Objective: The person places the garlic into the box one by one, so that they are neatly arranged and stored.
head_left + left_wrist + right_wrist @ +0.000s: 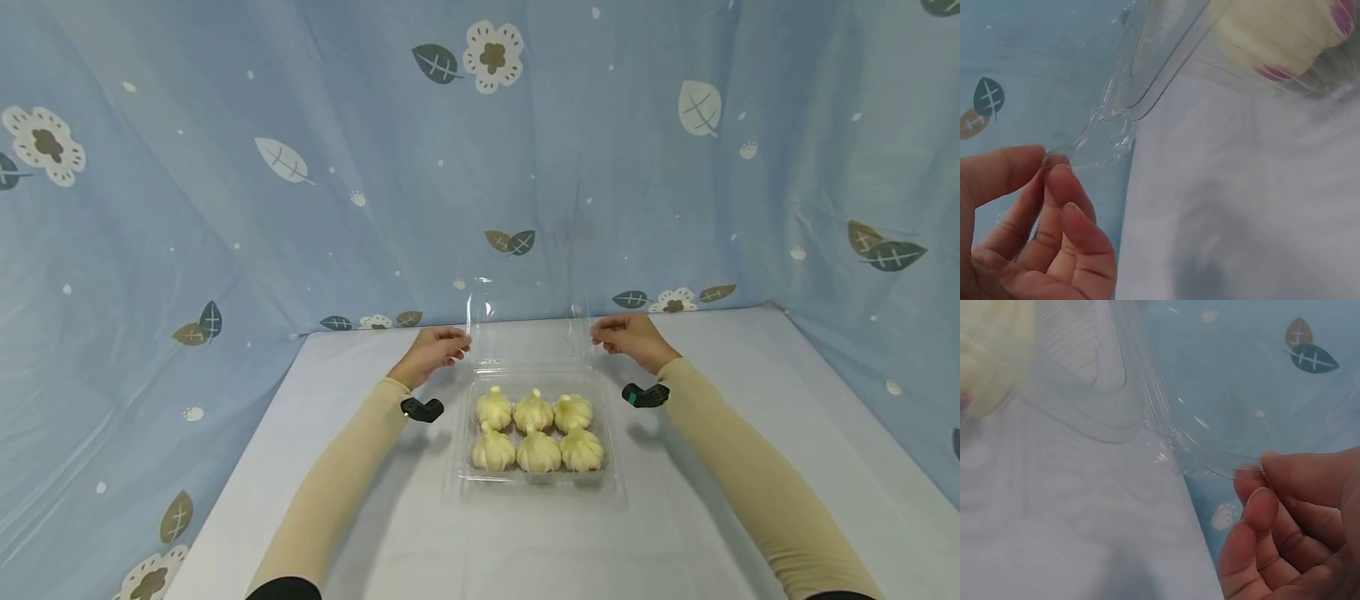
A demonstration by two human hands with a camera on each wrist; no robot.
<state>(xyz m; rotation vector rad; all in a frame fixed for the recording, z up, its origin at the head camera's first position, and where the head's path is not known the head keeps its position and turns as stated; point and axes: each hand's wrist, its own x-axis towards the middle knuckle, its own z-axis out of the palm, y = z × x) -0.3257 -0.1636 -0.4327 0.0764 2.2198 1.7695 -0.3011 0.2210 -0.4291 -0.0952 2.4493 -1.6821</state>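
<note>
A clear plastic clamshell box [609,454] sits on the table with its hinged lid [531,343] standing raised at the back. Inside the base, several pale yellow garlic bulbs [538,452] are set in two rows. My left hand [432,356] pinches the lid's left edge between thumb and fingertips, and the left wrist view shows the thin plastic lip [1075,140] there. On the opposite side, my right hand [633,340] pinches the lid's right edge. A close look at that grip on the lid's lip [1210,465] comes from the right wrist view.
A white cloth [540,550] covers the table. Behind it hangs a blue curtain [360,125] printed with leaves and flowers, which also runs along both sides. The raised lid stands close to the curtain. Dark wrist-worn devices [645,395] sit on both sleeves.
</note>
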